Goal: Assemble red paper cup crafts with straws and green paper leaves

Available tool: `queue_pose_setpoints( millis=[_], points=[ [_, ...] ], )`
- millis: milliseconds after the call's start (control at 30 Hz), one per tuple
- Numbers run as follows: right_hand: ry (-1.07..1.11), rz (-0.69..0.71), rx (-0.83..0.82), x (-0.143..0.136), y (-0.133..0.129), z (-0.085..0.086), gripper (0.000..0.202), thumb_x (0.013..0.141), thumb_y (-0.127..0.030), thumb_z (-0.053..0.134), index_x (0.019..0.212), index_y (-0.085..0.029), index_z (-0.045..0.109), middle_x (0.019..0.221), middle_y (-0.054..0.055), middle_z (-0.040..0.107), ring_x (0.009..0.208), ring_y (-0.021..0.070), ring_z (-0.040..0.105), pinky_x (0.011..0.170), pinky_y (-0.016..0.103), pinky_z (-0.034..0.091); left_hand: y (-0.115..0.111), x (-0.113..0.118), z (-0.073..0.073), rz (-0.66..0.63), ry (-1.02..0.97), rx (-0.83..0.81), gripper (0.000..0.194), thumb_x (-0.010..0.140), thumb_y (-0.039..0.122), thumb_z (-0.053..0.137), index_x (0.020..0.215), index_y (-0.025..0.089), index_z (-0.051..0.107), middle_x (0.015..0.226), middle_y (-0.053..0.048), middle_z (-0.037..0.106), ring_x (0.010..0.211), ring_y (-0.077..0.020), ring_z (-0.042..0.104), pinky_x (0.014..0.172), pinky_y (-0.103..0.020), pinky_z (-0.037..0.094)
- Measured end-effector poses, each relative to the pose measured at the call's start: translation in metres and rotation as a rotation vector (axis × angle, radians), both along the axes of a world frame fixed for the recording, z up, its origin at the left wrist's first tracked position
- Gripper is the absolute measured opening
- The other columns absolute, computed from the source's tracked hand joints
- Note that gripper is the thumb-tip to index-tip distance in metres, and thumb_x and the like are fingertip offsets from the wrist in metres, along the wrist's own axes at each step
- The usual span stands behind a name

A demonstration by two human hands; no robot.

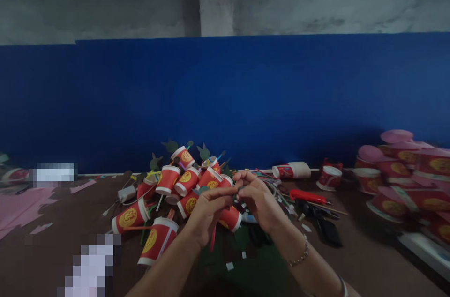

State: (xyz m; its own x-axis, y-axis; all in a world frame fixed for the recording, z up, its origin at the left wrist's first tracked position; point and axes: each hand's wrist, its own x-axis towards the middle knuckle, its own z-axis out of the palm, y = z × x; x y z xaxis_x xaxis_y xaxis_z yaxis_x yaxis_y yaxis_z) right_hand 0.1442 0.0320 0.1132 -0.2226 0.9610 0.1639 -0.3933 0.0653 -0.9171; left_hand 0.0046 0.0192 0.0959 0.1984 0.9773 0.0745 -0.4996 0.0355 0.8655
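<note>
My left hand (213, 210) and my right hand (259, 202) meet above the middle of the table, fingertips close together. Both are closed in a pinch around something too small and dark to make out. Just behind and left of them lies a heap of red paper cups (188, 181) with yellow round prints, some with coloured sticks poking out. One red cup (230, 217) is partly hidden behind my left hand. Below my hands, small white paper squares (229, 266) lie on a dark green mat (225, 283).
Right of my hands lie a red-handled tool (307, 196), a black object (328, 227) and tipped cups (291, 170). Red cups with pink paper (401, 166) are piled far right. Pink sheets (24, 208) and a white adapter (127, 194) lie left. A blue wall (225, 100) stands behind.
</note>
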Motion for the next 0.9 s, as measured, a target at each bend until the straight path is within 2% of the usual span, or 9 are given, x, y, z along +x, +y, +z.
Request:
queue_pose_setpoints(
  millis=[100,167,300,433,533,633,733,900],
  points=[
    [0.02,-0.035,0.012,0.003,0.005,-0.001,0.025,0.058,-0.011,0.052,0.08,-0.02,0.058,0.057,-0.006,0.05,0.051,0.0097,0.042,0.049,0.023,0.031,0.004,-0.005,0.002,0.018,-0.112,-0.026,0.035,0.059,0.02,0.076,0.094,0.018,0.073,0.062,0.001,0.058,0.058,-0.0092,0.05,0.061,-0.022,0.038],
    [-0.048,-0.089,0.031,0.004,0.008,-0.001,0.021,0.061,-0.012,0.055,0.08,-0.019,0.059,0.06,-0.005,0.053,0.054,0.01,0.046,0.053,0.024,0.034,0.008,-0.013,0.006,0.07,-0.042,0.015,0.03,0.063,0.022,0.071,0.092,0.016,0.072,0.059,0.003,0.054,0.055,-0.0092,0.048,0.056,-0.021,0.036],
    [-0.273,-0.158,0.08,0.006,0.014,-0.004,0.023,0.064,-0.019,0.065,0.087,-0.019,0.06,0.065,-0.003,0.06,0.061,0.0122,0.053,0.059,0.026,0.039,0.016,-0.032,0.014,0.23,0.396,0.119,0.017,0.066,0.021,0.063,0.08,0.015,0.07,0.047,0.006,0.045,0.045,-0.0092,0.04,0.048,-0.021,0.028],
    [-0.395,-0.189,0.143,0.006,0.02,-0.012,0.019,0.066,-0.02,0.066,0.084,-0.019,0.06,0.057,-0.005,0.056,0.054,0.0125,0.051,0.054,0.026,0.038,0.017,-0.049,0.01,0.124,0.856,0.207,0.014,0.064,0.016,0.063,0.076,0.018,0.069,0.046,0.004,0.051,0.042,-0.0118,0.043,0.046,-0.023,0.027],
    [-0.393,-0.185,0.148,0.006,0.021,-0.016,0.024,0.068,-0.018,0.065,0.091,-0.021,0.057,0.059,-0.006,0.058,0.055,0.0129,0.052,0.053,0.026,0.037,0.016,-0.052,0.004,0.111,1.061,0.36,0.018,0.065,0.012,0.059,0.076,0.02,0.07,0.058,0.0,0.062,0.052,-0.016,0.054,0.051,-0.024,0.031],
    [-0.392,-0.191,0.154,0.006,0.021,-0.015,0.027,0.067,-0.018,0.066,0.091,-0.02,0.056,0.062,-0.005,0.058,0.059,0.0131,0.053,0.055,0.026,0.038,0.014,-0.045,0.003,0.135,1.08,0.441,0.015,0.072,0.017,0.057,0.079,0.02,0.07,0.075,-0.005,0.069,0.067,-0.0204,0.061,0.058,-0.026,0.037],
    [-0.412,-0.179,0.169,0.005,0.019,-0.013,0.027,0.063,-0.018,0.068,0.089,-0.019,0.057,0.063,-0.004,0.057,0.06,0.0127,0.052,0.056,0.025,0.038,0.011,-0.032,0.009,0.155,0.96,0.415,0.018,0.08,0.027,0.055,0.084,0.017,0.069,0.082,-0.008,0.07,0.075,-0.0222,0.062,0.064,-0.027,0.042],
    [-0.456,-0.121,0.197,0.002,0.016,-0.011,0.03,0.06,-0.016,0.067,0.088,-0.02,0.057,0.06,-0.006,0.053,0.057,0.0109,0.049,0.053,0.024,0.036,0.007,-0.02,0.01,0.176,0.871,0.404,0.019,0.081,0.032,0.057,0.079,0.015,0.066,0.072,-0.004,0.066,0.068,-0.0193,0.059,0.061,-0.027,0.043]
  ],
)
